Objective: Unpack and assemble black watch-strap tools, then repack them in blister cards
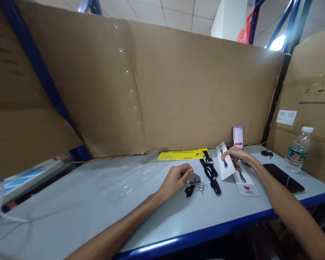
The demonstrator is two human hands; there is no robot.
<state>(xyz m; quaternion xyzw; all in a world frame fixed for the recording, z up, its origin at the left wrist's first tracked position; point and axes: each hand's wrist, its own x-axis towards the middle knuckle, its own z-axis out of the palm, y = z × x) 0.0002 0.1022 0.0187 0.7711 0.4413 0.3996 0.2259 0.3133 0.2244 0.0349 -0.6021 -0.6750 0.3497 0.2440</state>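
My left hand (177,177) is closed, with thumb and forefinger pinching the edge of a grey flat piece (194,179) just above the table. Under and beside that piece lie a small black part (189,190) and several small silver metal parts (202,187). My right hand (238,154) grips the upper right edge of a white printed card (223,164), which stands tilted and shows a black-handled tool. A second white card (246,182) lies flat below it, partly covered. Between the hands, several black tool parts (211,173) rest on the table.
Yellow printed sheets (182,155) and clear plastic film (132,178) lie toward the back. At right are a black tablet-like slab (283,177), keys (267,153), a water bottle (297,151) and an upright phone (238,137). A cardboard wall (184,90) closes the back.
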